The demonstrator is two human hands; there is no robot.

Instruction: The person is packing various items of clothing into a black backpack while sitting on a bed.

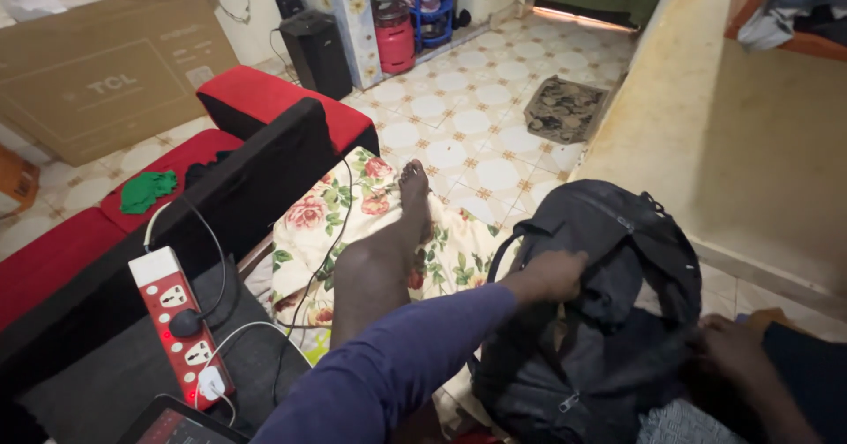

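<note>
- The left hand point(554, 274), at the end of the near blue sleeve point(397, 365), has its fingers clenched on the backpack's point(609, 259) upper fabric.
- The black backpack slumps on the person's lap: soft, floppy, probably light; best held by its top loop or straps.
- The right hand point(728, 347) touches its lower edge; whether those fingers grip is unclear.

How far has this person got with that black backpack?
Early, by the look of it. The black backpack already lies open on the person's lap. Now the left hand grips its upper flap, and the right hand is at its open edge. Nothing taken out shows beside it, and its inside is too dark to judge.
</note>
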